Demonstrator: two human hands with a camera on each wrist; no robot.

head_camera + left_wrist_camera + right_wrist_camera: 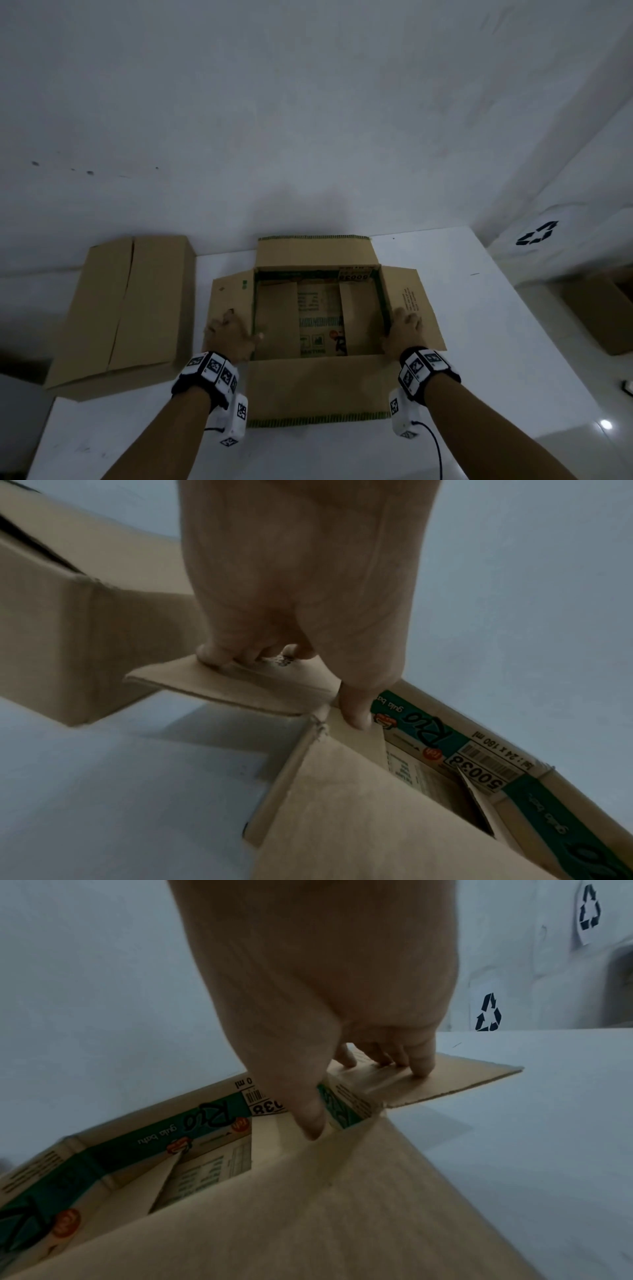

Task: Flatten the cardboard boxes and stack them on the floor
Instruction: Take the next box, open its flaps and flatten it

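An open cardboard box (318,387) with green print inside stands on the white table (479,342), its four top flaps spread outward. My left hand (239,327) presses its fingers on the left flap (240,685), thumb over the box's inner left wall. My right hand (400,327) lies the same way on the right flap (462,1077), thumb down inside the right wall. In the wrist views both hands (301,631) (342,1031) show straight fingers flat on the cardboard. A second, closed plain box (130,308) lies at the table's left.
A white wall runs just behind the table. At the right, beyond the table edge, another cardboard box (599,308) sits lower down under a white surface with a recycling sign (536,233). Bare tabletop lies right of the open box.
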